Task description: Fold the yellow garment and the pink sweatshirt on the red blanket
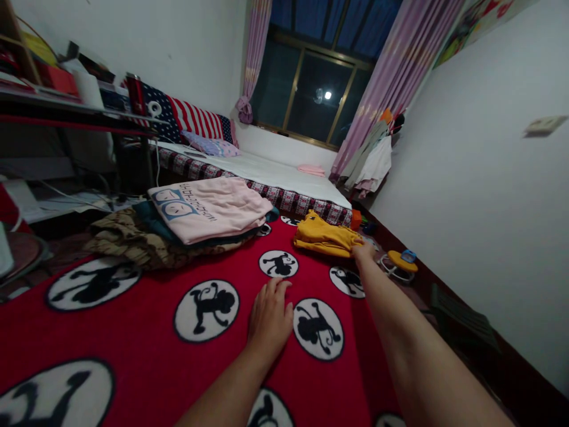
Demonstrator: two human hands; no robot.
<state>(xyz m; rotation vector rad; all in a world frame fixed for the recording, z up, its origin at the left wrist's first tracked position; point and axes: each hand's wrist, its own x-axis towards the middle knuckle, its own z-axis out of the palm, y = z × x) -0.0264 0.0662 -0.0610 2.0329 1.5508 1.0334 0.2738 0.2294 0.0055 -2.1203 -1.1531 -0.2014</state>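
My right hand [363, 251] reaches far forward and grips the near edge of a folded yellow garment [324, 236] that lies on the red blanket [146, 323] with black-and-white monkey circles. My left hand [269, 317] rests flat on the blanket, palm down, fingers together, holding nothing. A stack of folded clothes sits to the left: a pink shirt [208, 207] with blue print on top, a dark teal piece under it, and a camouflage garment [133, 243] at the bottom.
Beyond the blanket stands a second bed [275, 178] with a white sheet, patterned border and pillows. A cluttered desk [66, 107] is at the left. A small yellow stool [400, 261] and a dark chair [462, 320] stand by the right wall.
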